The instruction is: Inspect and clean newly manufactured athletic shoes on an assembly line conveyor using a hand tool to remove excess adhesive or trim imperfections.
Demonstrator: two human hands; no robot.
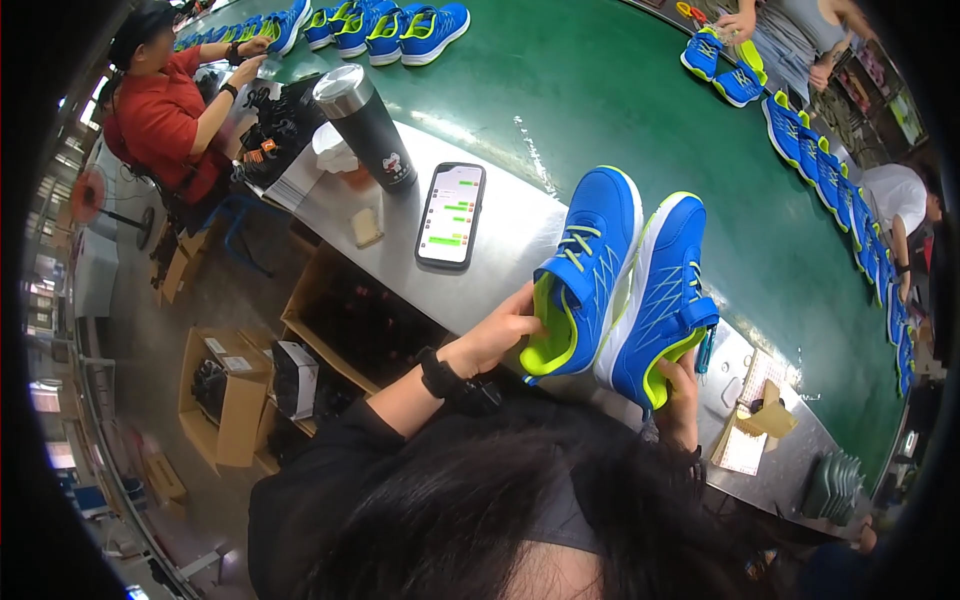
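Two blue sneakers with lime-green linings and white soles are held side by side in front of me, toes pointing away and soles facing each other. My left hand (503, 330) grips the heel opening of the left sneaker (596, 240), its fingers partly hidden inside the collar. On the other side, my right hand (680, 392) is closed round the heel of the right sneaker (655, 290), with the thumb by the green lining. A teal pen-like item (706, 350) shows beside the right sneaker's strap.
A phone (450, 217) and a black tumbler (370, 130) stand on the metal table (510, 230). Papers (745, 430) lie at right. Rows of blue sneakers (830, 180) line the green work surface (560, 90). Cardboard boxes (235, 420) sit lower left; co-workers (165, 120) are around.
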